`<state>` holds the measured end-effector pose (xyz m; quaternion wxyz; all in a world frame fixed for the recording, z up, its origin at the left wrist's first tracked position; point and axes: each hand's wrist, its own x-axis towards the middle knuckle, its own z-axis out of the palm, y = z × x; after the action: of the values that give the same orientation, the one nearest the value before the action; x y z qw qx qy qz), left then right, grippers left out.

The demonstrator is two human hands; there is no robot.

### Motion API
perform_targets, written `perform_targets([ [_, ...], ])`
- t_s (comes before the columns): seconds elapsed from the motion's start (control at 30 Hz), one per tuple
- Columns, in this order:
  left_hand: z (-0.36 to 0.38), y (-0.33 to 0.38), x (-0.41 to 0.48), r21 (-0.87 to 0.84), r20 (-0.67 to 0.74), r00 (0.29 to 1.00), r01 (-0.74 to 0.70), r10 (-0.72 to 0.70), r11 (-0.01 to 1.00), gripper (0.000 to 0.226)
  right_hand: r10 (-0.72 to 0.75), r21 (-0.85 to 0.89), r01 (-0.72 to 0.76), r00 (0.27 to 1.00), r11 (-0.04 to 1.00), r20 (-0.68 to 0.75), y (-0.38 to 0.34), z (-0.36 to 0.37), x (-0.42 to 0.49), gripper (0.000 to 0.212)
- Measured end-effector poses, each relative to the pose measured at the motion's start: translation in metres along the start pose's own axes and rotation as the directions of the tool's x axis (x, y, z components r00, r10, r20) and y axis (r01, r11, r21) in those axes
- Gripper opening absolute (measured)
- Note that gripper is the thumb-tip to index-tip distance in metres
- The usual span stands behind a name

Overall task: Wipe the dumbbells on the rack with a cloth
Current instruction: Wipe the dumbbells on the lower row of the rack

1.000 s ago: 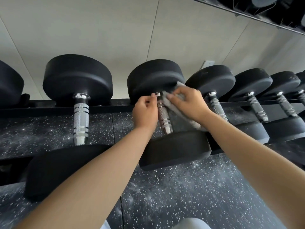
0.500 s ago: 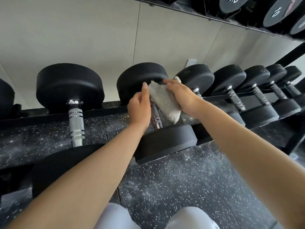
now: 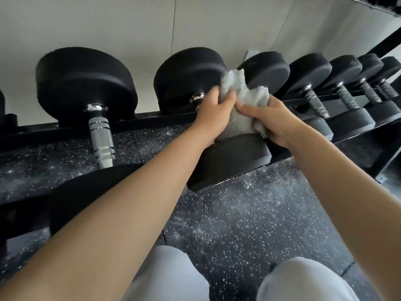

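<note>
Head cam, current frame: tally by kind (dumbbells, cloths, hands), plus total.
dumbbells: 7, counting only those clearly in view
cloth: 1, gripped by both hands
hands: 2, left hand and right hand
Total: 10

No text, label, brand, number or sign could be read on the dumbbells or rack.
</note>
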<state>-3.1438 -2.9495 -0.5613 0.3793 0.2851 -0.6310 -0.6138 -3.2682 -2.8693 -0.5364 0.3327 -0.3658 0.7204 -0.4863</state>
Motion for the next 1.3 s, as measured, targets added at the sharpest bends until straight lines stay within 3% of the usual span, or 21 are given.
perform_targets([
  [0.07,0.006,0.002,0.004,0.047,0.002,0.998,-0.060,0.060,0.997,0.025,-0.027,0.061,0.021,0.996,0.998,0.090,-0.002,-0.011,0.000,0.038],
  [0.1,0.011,0.003,0.006,0.052,0.008,0.997,-0.081,0.081,0.995,0.024,-0.039,0.106,0.027,0.992,0.994,0.119,-0.004,-0.018,0.002,0.033],
  [0.23,0.038,0.020,0.024,0.107,-0.040,0.988,-0.143,0.148,0.984,0.017,-0.093,0.143,0.061,0.970,0.988,0.226,-0.013,-0.051,0.024,0.041],
  [0.43,0.088,0.044,0.070,0.291,-0.198,0.953,-0.166,0.229,0.942,0.026,-0.200,0.116,0.170,0.921,0.979,0.333,-0.035,-0.102,0.065,0.025],
  [0.57,0.116,0.041,0.090,0.346,-0.271,0.942,-0.095,0.196,0.934,0.031,-0.229,0.049,0.226,0.908,0.973,0.352,-0.031,-0.132,0.098,0.035],
  [0.8,0.151,0.011,0.107,0.355,-0.463,0.874,0.027,0.151,0.935,0.041,-0.116,-0.042,0.152,0.881,0.988,0.459,-0.010,-0.167,0.143,0.048],
  [0.93,0.165,-0.014,0.104,0.389,-0.516,0.853,0.152,0.079,0.909,0.046,-0.023,-0.294,0.190,0.872,0.937,0.489,0.015,-0.169,0.157,0.065],
  [1.03,0.171,-0.027,0.100,0.418,-0.531,0.847,0.233,0.027,0.878,0.043,-0.001,-0.406,0.234,0.867,0.883,0.498,0.031,-0.168,0.165,0.059],
  [1.2,0.170,-0.034,0.096,0.304,-0.534,0.840,0.294,-0.094,0.906,0.034,0.063,-0.345,0.107,0.892,0.933,0.447,0.048,-0.156,0.175,0.051],
  [1.3,0.165,-0.031,0.096,0.284,-0.523,0.844,0.300,-0.115,0.911,0.031,0.029,-0.313,0.105,0.918,0.944,0.395,0.050,-0.144,0.174,0.061],
])
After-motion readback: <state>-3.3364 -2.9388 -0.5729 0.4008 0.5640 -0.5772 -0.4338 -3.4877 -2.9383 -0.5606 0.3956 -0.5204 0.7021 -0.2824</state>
